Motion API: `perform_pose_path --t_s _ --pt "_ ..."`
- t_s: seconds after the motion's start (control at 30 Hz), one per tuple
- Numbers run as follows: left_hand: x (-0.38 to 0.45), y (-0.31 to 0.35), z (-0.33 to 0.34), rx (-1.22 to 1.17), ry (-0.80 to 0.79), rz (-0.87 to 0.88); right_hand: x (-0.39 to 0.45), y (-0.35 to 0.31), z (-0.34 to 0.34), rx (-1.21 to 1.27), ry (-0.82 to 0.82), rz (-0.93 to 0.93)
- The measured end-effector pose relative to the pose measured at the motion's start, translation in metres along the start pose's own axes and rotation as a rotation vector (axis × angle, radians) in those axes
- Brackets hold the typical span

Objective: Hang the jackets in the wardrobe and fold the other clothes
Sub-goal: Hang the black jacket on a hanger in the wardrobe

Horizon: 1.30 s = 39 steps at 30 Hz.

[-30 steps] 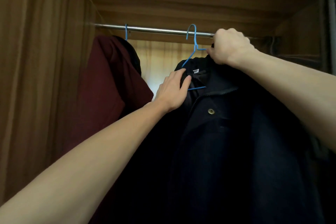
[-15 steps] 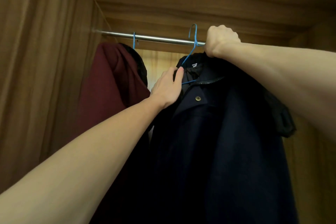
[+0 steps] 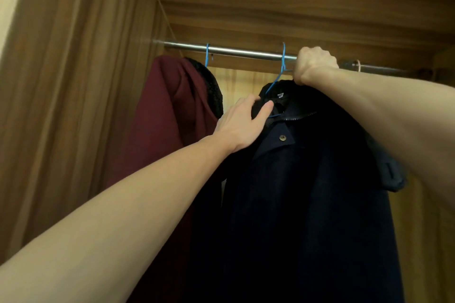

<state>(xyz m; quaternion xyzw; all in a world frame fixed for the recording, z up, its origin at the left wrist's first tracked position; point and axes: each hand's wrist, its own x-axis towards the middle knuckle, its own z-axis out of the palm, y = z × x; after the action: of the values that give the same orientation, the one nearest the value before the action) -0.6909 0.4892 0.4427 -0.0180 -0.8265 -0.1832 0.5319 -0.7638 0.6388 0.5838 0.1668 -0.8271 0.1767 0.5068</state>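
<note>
Under the rail (image 3: 236,51), navy jacket (image 3: 307,192) collar clamped between left hand (image 3: 242,122) fingers (image 3: 264,110), right hand (image 3: 315,65) fisted on its hanger (image 3: 283,66).

Hidden and cut off

The right hand (image 3: 315,64) covers whatever its fingers grip; the navy jacket (image 3: 307,192) runs off the bottom edge; its collar label (image 3: 280,95) is unreadably small.

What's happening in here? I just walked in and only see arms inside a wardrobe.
A person is hanging a dark navy jacket in the wardrobe. The hook of its blue hanger is over the metal rail. The right hand grips the jacket's top beside the hook, and the left hand holds its collar. A maroon jacket hangs to the left on another blue hanger.
</note>
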Motion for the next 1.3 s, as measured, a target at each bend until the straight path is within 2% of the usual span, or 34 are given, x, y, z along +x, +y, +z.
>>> perform_pose_path --t_s 0.2,0.37,0.6,0.67,0.8,0.93,1.07,1.3 --pt "-0.009 0.002 0.004 0.046 -0.018 0.038 -0.014 0.0 0.018 -0.025 -0.021 -0.017" --pt "-0.02 0.006 -0.002 0.082 -0.027 0.038 -0.02 -0.003 0.003 -0.032 -0.071 -0.05" --pt "-0.053 0.013 -0.023 0.105 -0.047 0.029 -0.058 -0.001 -0.035 -0.088 -0.292 -0.203" --pt "-0.068 0.014 -0.027 0.114 -0.051 0.044 -0.081 0.009 -0.048 -0.074 -0.269 -0.237" --pt "-0.109 0.018 -0.03 0.168 -0.05 0.105 -0.147 0.037 -0.061 -0.051 -0.109 -0.359" --pt "-0.162 0.022 -0.032 0.28 -0.121 0.187 -0.214 0.068 -0.067 0.024 -0.005 -0.422" --pt "-0.219 0.029 -0.036 0.296 -0.143 0.157 -0.289 0.089 -0.077 0.037 0.022 -0.409" --pt "-0.318 0.054 -0.032 0.351 -0.14 0.166 -0.426 0.13 -0.09 0.049 -0.045 -0.289"
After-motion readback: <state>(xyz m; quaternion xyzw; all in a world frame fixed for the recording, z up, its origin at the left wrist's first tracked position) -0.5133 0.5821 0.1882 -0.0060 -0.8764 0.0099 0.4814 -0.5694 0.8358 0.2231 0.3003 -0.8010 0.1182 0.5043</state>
